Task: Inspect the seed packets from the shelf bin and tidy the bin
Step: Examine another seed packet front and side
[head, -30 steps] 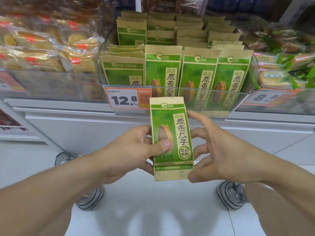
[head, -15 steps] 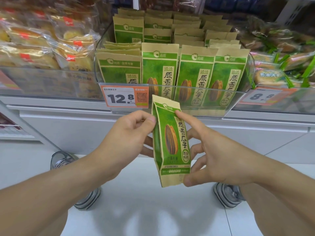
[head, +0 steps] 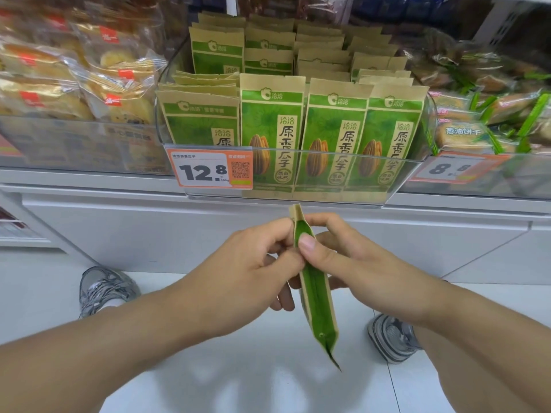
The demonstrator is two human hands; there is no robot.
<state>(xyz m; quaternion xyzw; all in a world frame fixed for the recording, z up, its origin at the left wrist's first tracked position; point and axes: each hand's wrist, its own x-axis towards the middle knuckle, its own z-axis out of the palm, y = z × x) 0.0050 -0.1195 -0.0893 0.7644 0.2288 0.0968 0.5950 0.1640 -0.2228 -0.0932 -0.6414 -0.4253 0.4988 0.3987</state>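
A green and tan seed packet (head: 317, 305) hangs edge-on below the shelf, its narrow side gusset facing me. My left hand (head: 247, 272) pinches its upper part from the left. My right hand (head: 348, 260) pinches the same part from the right, thumb on the gusset. Above, a clear plastic shelf bin (head: 298, 198) holds several upright rows of identical packets (head: 269, 135). The front left stack (head: 199, 114) sits lower and leans back.
An orange price tag (head: 210, 168) reading 12.8 hangs on the bin's front left. Bagged pastries (head: 71, 81) fill the shelf to the left, green-wrapped snacks (head: 483, 114) the right. White cabinet fronts run below the shelf. My grey shoes (head: 104, 289) stand on the white floor.
The packet has turned from face-on to edge-on between my hands. My left thumb left the packet's front, and both hands now pinch its upper part.
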